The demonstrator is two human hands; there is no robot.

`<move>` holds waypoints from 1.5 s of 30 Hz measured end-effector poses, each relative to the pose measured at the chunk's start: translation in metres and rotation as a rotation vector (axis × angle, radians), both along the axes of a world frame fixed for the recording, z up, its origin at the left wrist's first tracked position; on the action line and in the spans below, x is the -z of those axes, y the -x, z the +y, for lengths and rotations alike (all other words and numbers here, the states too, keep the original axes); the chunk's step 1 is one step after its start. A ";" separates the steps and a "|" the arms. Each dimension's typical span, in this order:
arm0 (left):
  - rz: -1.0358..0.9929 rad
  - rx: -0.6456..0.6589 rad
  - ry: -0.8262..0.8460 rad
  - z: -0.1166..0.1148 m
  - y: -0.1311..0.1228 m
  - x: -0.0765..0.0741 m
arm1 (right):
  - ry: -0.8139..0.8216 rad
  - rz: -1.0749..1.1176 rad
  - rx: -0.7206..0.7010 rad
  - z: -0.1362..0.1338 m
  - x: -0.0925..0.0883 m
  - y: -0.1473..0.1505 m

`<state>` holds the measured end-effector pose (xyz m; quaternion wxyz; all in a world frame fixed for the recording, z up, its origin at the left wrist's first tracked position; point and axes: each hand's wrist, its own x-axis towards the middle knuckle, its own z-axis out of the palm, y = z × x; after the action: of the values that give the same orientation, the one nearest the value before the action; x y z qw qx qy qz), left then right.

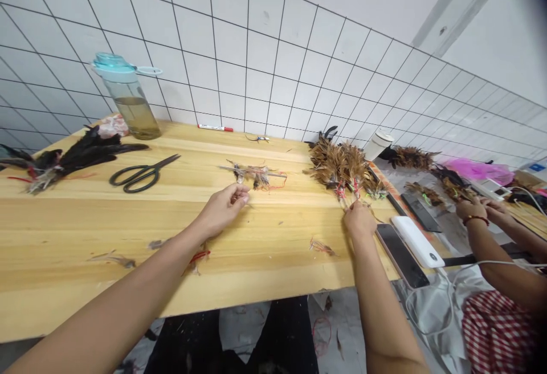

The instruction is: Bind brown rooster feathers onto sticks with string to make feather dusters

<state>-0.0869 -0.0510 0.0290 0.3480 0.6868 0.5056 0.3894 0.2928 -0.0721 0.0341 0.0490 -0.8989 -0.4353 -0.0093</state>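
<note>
My left hand (224, 208) is over the middle of the table, its thumb and fingers pinched together. Whatever it may hold is too small to make out. Just beyond it lies a loose heap of feather scraps and red thread (260, 175) along a thin stick. At the right, my right hand (359, 220) is closed at the pale quill ends of a brown feather bundle (354, 163) bound with red thread. A second bundle with similar binding (327, 163) rests against it on the left. The fingertips of my right hand are partly hidden.
Black scissors (135, 179), black feathers (85, 154) and a water bottle (128, 100) are at left. A red marker (215, 127) lies near the wire grid (248, 49). Phone (401, 255) and white power bank (417, 242) sit right, beside a co-worker's hands (472, 208).
</note>
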 end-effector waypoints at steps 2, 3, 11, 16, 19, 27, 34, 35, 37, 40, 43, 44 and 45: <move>0.019 0.003 -0.009 -0.001 0.000 -0.001 | -0.063 -0.027 -0.062 -0.002 -0.004 0.000; 0.036 0.003 -0.015 -0.002 0.001 -0.003 | -0.095 -0.032 -0.113 -0.005 -0.006 0.000; 0.161 0.003 -0.068 -0.013 -0.002 -0.016 | -0.065 0.103 -0.708 -0.078 -0.023 0.016; 0.154 0.013 -0.089 -0.015 -0.005 -0.013 | 0.094 0.005 -0.798 -0.099 -0.008 0.039; 0.136 0.008 -0.075 -0.011 -0.006 -0.009 | 0.049 -0.077 -0.721 -0.092 0.012 0.071; 0.327 0.172 -0.424 -0.040 -0.033 0.007 | -0.254 0.084 -0.601 -0.002 0.002 0.111; 0.644 0.944 -0.587 -0.078 -0.131 0.017 | -0.738 0.660 -0.251 0.070 0.033 0.073; 0.670 0.993 -0.576 -0.070 -0.141 0.017 | -0.807 0.703 -0.265 0.071 0.040 0.069; 0.701 1.027 -0.544 -0.044 -0.149 0.018 | -0.876 0.713 -0.305 0.070 0.048 0.059; 0.733 0.892 -0.448 0.006 -0.140 0.023 | -0.833 0.726 -0.239 0.070 0.053 0.047; 0.778 0.629 -0.327 0.052 -0.119 0.027 | -0.815 0.723 -0.264 0.073 0.054 0.045; 0.794 0.519 -0.287 0.064 -0.114 0.027 | -0.824 0.719 -0.286 0.074 0.054 0.046; 0.811 0.402 -0.251 0.073 -0.111 0.026 | -0.838 0.716 -0.299 0.076 0.055 0.048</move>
<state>0.0244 0.0220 0.0031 0.1051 0.9046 0.4067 0.0728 0.2451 0.0035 -0.0204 0.5464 -0.6785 -0.4731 0.1312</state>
